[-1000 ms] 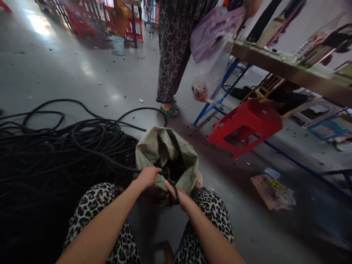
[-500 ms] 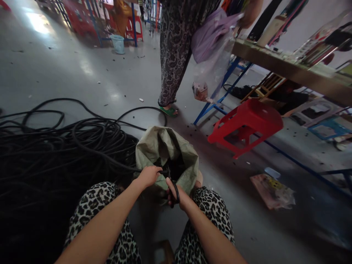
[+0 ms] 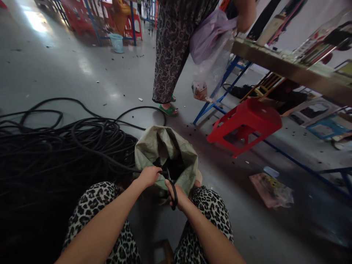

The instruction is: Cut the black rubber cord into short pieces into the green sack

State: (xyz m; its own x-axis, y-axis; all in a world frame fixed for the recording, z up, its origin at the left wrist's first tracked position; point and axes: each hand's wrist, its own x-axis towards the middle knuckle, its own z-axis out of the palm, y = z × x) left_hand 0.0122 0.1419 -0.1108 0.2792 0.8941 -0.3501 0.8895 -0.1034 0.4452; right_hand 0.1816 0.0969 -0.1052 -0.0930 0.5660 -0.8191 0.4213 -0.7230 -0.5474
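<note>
A: From my place, I see at left a big pile of black cord (image 3: 115, 146) on the floor. What does the left hand (image 3: 149, 176) do?

B: It is closed around 1 strand (image 3: 121, 166) of this cord, and a short end points over the mouth of the green sack (image 3: 144, 146).

A: And the scissors (image 3: 175, 196)?

B: The right hand (image 3: 179, 194) is closed around their handles, with the blades up beside the cord's end. If they touch it, I cannot tell. The 2 hands are near, but apart.

A: How is this done well?

B: In my opinion, grip the strand firmly, leave the left hand clear of the blades, and set them square across, above the opening.

A: Farther right, the red stool (image 3: 247, 121) is well apart.
</note>
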